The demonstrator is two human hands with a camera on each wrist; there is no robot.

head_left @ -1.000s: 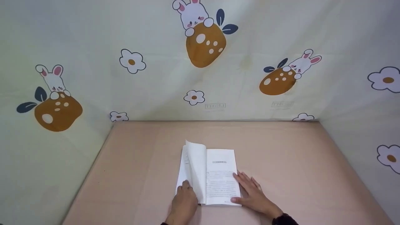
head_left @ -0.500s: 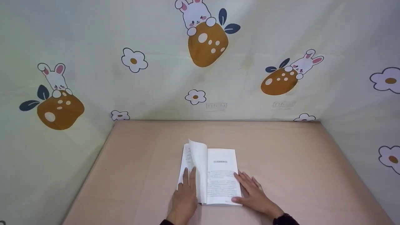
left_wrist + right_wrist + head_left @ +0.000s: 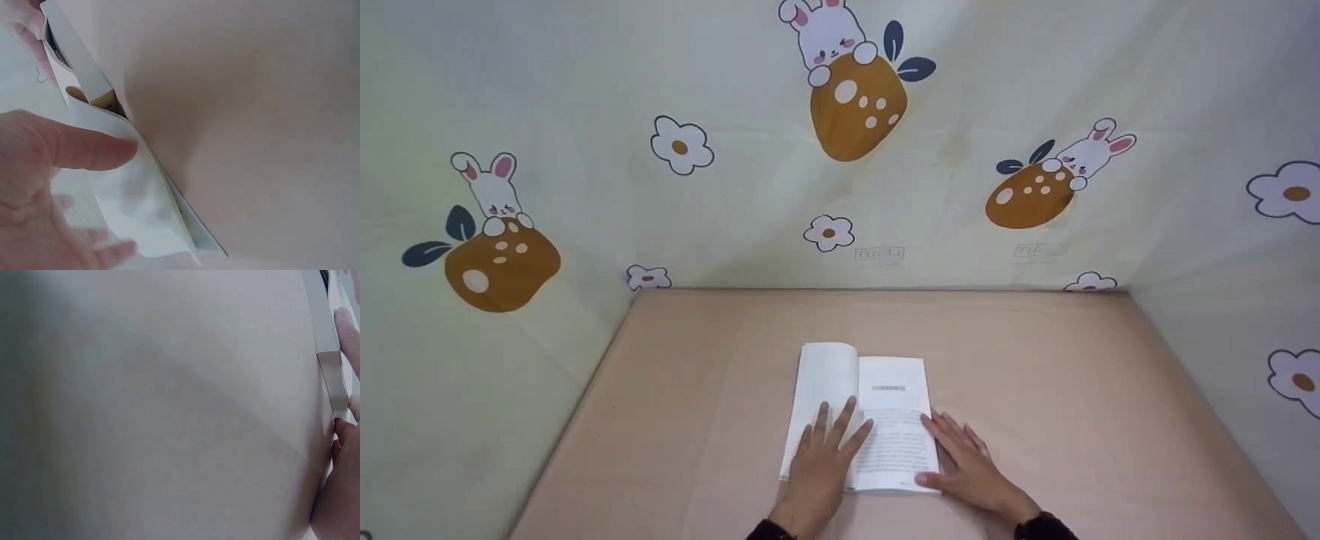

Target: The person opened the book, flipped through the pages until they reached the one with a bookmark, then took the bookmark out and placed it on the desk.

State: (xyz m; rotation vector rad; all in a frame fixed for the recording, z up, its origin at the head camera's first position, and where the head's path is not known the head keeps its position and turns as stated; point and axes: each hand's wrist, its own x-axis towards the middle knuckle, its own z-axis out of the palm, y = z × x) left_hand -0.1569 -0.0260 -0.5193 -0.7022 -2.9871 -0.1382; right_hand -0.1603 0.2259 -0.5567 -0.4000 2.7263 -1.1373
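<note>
Cuffs (image 3: 1044, 527), both dark, sit nearest me at the bottom edge, one behind each hand. My left hand (image 3: 819, 465) lies palm down, its fingers spread wide and mostly straight, gripping nothing. In the left wrist view my thumb (image 3: 95, 149) reaches over the left leaf; whether it touches the paper I cannot tell. My right hand (image 3: 973, 469) holds its fingers long and slightly parted along the book's right edge, thumb on the lower corner, with no grip around anything.

Just ahead lies the book (image 3: 891, 375), spread flat between my hands, its long axis running six to twelve. From my left hand, the left page (image 3: 826, 367) stretches toward twelve and the center fold (image 3: 858, 379) runs at about one. From my right hand, the right page (image 3: 892, 442) lies at ten. My left hand is the nearer to the fold, and I judge that nearness matters most, since the left leaves bulge beside it.

Beyond, the pinkish-tan table (image 3: 997, 337) runs on to a pale wall cloth (image 3: 735, 217) printed with rabbits and flowers.
</note>
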